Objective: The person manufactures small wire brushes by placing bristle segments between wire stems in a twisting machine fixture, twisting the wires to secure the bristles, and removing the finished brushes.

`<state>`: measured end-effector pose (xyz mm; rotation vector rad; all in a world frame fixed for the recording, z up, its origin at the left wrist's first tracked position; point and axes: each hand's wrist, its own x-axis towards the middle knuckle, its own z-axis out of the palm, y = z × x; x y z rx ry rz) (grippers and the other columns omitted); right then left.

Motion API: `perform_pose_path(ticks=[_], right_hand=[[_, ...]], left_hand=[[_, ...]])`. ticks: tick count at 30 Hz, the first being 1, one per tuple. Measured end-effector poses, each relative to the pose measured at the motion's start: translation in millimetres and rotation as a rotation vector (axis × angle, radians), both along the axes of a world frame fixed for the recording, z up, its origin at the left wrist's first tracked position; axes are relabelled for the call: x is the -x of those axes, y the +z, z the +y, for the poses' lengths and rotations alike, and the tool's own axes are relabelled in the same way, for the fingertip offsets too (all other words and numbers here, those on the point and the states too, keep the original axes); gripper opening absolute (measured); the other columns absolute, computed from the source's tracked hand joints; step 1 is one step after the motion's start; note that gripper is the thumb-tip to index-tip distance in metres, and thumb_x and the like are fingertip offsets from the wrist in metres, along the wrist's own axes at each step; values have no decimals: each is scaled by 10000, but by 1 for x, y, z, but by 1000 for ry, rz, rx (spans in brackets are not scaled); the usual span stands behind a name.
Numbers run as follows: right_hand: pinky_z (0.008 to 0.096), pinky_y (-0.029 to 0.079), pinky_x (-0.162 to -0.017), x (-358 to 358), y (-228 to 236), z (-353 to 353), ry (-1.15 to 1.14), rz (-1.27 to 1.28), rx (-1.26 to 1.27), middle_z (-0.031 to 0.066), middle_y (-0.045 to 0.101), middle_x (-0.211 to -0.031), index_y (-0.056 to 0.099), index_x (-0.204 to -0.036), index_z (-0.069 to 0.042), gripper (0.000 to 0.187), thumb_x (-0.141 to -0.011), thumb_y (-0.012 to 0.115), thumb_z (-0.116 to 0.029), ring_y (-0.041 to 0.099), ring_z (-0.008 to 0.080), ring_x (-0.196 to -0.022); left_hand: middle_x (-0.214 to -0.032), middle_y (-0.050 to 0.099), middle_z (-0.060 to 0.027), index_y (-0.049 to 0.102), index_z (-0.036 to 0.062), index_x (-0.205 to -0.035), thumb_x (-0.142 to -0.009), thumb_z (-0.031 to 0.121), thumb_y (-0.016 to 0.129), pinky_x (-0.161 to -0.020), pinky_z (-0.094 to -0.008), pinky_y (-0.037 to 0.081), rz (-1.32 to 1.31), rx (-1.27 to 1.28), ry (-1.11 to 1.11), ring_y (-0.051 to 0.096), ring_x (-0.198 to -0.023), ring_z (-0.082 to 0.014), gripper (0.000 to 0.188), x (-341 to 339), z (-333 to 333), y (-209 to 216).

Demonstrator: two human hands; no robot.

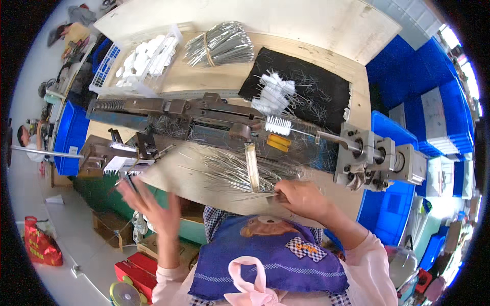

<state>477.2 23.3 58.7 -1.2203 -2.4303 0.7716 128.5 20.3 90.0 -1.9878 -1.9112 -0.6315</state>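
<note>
My left hand [155, 206], smeared by motion, is beside a small metal fixture [97, 155] at the bench's left end, near a white bristle strip [120, 163]. Whether it holds anything is unclear. My right hand [306, 199] is closed at the bench's front edge, by the right end of a pile of loose wires [240, 171]; what its fingers grip is too small to name. A pale lever handle [252, 168] hangs over the pile, left of that hand. In the bench machine [224, 109], a white-bristled brush [278, 125] lies in line with a metal spindle [339, 140].
Finished white brushes [275, 92] and loose wires lie on a black mat [326, 97]. Behind the machine are a rubber-banded wire bundle [219, 45] and a basket [104, 71] of white pieces. Blue crates [385, 204] stand right; a motor housing [411, 163] projects there.
</note>
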Motion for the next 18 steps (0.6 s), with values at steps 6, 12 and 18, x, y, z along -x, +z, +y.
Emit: perform_pose_path(ticks=[6, 12, 18], right_hand=[[370, 525, -671, -28, 21, -6, -188, 184, 13, 114, 646, -908, 559, -995, -72, 338, -720, 750, -120, 654, 295, -788], [289, 494, -622, -56, 69, -25, -661, 378, 13, 89, 599, -812, 583, -866, -43, 226, -697, 723, 12, 609, 186, -686], [292, 455, -587, -18, 145, 6, -171, 323, -217, 57, 598, -678, 563, -698, -63, 201, -600, 733, -17, 586, 219, -628]], left_hand=[[-1305, 525, -235, 168, 112, -1501, -838, 171, 649, -927, -470, 450, -336, 84, 621, 561, -1122, -419, 822, 210, -49, -57], [-1379, 475, -182, 262, 42, -1465, -788, 146, 699, -1084, -562, 232, 51, 38, 365, 439, -1272, -365, 813, 65, -18, -45], [-1324, 509, -185, 148, 13, -1486, -782, 251, 752, -1107, -514, 218, -694, 557, -1089, 454, -1270, -348, 957, -126, 20, 87]])
